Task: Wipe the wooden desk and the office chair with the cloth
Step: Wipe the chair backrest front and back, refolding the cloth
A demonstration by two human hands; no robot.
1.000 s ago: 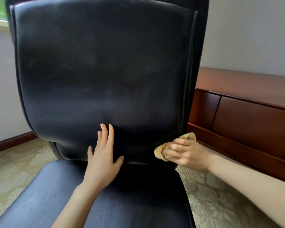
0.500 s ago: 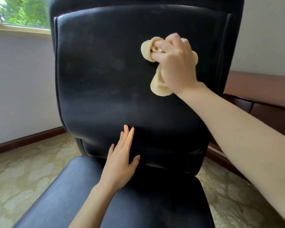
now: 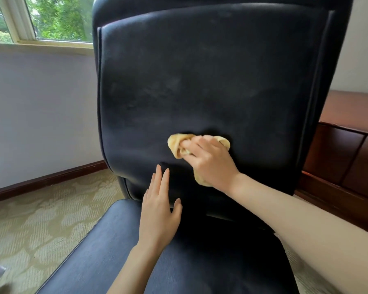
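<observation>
The right hand (image 3: 210,164) grips a bunched yellow cloth (image 3: 176,145) against the black office chair (image 3: 200,81) backrest; at its seven o'clock, the left hand (image 3: 159,211) rests flat.

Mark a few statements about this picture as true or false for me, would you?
1. The right hand grips a yellow cloth against the chair's backrest. True.
2. The left hand holds a spray bottle. False: it holds nothing and lies flat, fingers straight, on the lower backrest.
3. The cloth lies on the wooden desk. False: it is on the backrest; the desk stands behind the chair, at the right.
4. A window is at the upper left. True.
</observation>
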